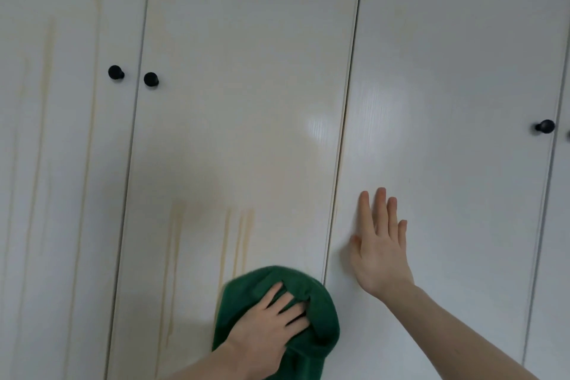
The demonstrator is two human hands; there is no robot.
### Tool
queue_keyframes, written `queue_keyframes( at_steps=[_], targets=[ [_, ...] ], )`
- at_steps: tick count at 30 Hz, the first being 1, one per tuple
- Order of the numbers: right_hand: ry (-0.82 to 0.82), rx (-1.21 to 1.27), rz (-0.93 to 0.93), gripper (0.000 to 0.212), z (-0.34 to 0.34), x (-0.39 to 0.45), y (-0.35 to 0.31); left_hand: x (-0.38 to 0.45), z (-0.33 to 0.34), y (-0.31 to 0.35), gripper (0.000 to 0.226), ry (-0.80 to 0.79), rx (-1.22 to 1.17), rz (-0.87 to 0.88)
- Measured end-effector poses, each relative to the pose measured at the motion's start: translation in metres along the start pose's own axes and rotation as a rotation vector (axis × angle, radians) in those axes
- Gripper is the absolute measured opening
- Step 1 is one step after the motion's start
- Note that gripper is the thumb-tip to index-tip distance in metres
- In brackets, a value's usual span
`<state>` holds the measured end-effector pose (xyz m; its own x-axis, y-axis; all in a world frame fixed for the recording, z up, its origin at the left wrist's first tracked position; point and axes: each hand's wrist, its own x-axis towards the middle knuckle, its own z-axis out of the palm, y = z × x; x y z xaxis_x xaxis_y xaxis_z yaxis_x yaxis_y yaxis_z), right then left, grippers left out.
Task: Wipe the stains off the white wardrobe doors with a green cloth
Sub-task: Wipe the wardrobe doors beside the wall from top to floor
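My left hand (268, 330) presses a bunched green cloth (320, 318) against the lower part of the middle white wardrobe door (246, 102), with its fingers dug into the folds. Yellowish drip stains (240, 241) run down this door just above and left of the cloth. More long streaks (46, 86) mark the left door (68, 163). My right hand (381, 244) lies flat, fingers straight, on the right door (447, 102), just past the gap between the doors.
Two black round knobs (116, 72) (151, 79) sit either side of the left gap. Another black knob (545, 126) is at the far right edge of the right door. A glare patch (320, 126) shines mid-door.
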<state>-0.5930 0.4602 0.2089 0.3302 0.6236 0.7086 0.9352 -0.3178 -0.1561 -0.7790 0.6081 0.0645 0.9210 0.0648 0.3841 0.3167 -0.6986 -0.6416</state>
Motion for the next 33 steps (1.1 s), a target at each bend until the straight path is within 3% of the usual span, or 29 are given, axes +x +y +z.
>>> queue_keyframes(
  at_steps=[4, 9, 12, 18, 28, 33],
  targets=[
    [-0.065, -0.024, 0.009, 0.083, -0.008, -0.001, 0.001, -0.007, -0.014, -0.015, 0.058, 0.092, 0.007, 0.002],
    [-0.139, -0.031, 0.013, 0.086, -0.024, -0.003, -0.007, -0.023, -0.078, -0.099, 0.058, 0.272, -0.139, -0.423],
    [-0.171, -0.028, 0.055, 0.085, -0.030, -0.005, -0.021, -0.028, -0.118, -0.163, 0.053, 0.327, -0.113, -0.584],
    [-0.281, -0.007, 0.129, 0.095, -0.029, -0.001, -0.039, -0.011, -0.157, -0.226, 0.050, 0.342, -0.070, -0.645],
    [-0.197, 0.042, 0.154, 0.087, -0.003, 0.007, -0.037, -0.001, -0.072, -0.108, 0.059, 0.316, -0.126, -0.521],
    [-0.143, 0.046, 0.147, 0.084, 0.010, 0.008, -0.037, -0.044, -0.016, -0.056, 0.067, 0.146, -0.099, -0.318]
  ],
)
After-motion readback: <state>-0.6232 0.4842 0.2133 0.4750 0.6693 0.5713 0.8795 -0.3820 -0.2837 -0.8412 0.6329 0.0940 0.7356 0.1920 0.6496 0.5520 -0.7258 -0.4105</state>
